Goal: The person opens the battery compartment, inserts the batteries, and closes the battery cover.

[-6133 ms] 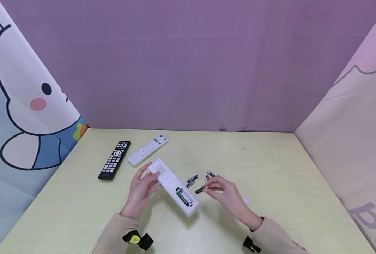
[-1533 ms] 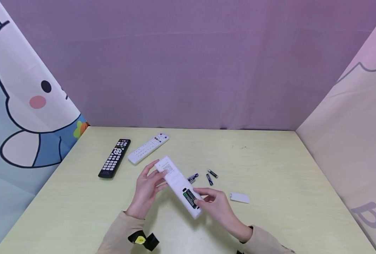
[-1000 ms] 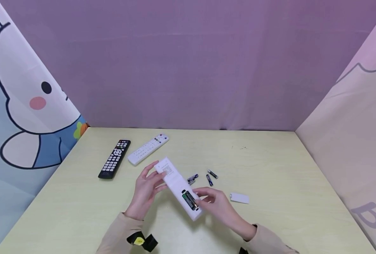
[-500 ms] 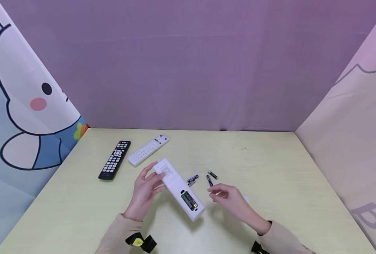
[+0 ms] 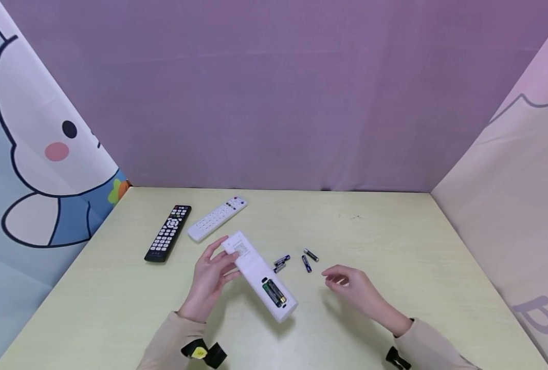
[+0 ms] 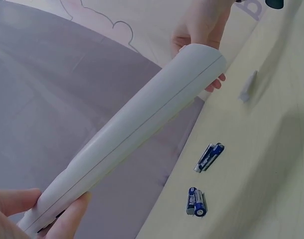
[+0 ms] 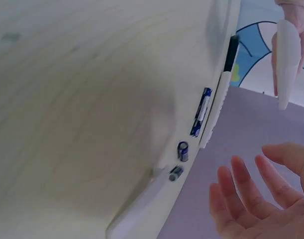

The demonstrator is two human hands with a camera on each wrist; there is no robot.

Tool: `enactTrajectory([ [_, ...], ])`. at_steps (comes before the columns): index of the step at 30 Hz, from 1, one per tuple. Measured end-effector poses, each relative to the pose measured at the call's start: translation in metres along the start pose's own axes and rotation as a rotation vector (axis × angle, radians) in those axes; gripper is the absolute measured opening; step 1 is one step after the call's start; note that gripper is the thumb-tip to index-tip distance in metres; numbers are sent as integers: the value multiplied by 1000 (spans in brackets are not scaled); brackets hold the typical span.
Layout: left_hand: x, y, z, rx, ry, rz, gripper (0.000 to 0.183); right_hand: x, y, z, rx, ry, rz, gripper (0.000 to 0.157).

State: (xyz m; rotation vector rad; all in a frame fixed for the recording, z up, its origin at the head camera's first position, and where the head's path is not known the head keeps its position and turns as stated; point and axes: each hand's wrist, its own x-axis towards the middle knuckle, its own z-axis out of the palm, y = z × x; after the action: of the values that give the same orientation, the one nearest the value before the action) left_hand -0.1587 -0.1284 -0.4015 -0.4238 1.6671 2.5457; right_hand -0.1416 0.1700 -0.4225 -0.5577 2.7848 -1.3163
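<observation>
My left hand (image 5: 210, 275) grips a white remote control (image 5: 251, 267) by its upper end, thumb across the back. The back faces up and its battery compartment is uncovered, with two dark batteries (image 5: 274, 293) lying side by side inside. My right hand (image 5: 354, 290) hovers above the table, to the right of the remote, with loosely bent fingers and nothing between them. Beneath it lies the white battery cover (image 7: 137, 209), seen in both wrist views but hidden by the hand in the head view.
Several loose blue batteries (image 5: 306, 263) lie in two pairs beyond the held remote. A black remote (image 5: 168, 234) and another white remote (image 5: 217, 219) rest face up at the back left of the table (image 5: 394, 231). A purple curtain (image 5: 274, 103) stands behind.
A second battery has gone into the remote's compartment beside the first. My right hand has since left the remote and moved right, over the cover. The left hand keeps its grip.
</observation>
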Motion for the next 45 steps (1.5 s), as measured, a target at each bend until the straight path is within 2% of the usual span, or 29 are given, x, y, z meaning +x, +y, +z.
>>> enactTrajectory([
  [6, 0, 1, -1, 5, -2, -5, 51, -1, 9, -4, -92, -6, 7, 22],
  [22, -2, 2, -5, 2, -17, -9, 51, -4, 28, -9, -193, -59, 32, 29],
  [32, -3, 2, -6, 12, -14, -9, 52, 0, 32, -8, -239, -92, 115, 34],
  [42, -1, 0, -7, 16, -2, -9, 51, 2, 33, -5, -267, -105, 204, 32],
  [45, -1, -1, -7, 12, 0, -9, 51, 3, 34, -4, -287, -108, 208, 31],
])
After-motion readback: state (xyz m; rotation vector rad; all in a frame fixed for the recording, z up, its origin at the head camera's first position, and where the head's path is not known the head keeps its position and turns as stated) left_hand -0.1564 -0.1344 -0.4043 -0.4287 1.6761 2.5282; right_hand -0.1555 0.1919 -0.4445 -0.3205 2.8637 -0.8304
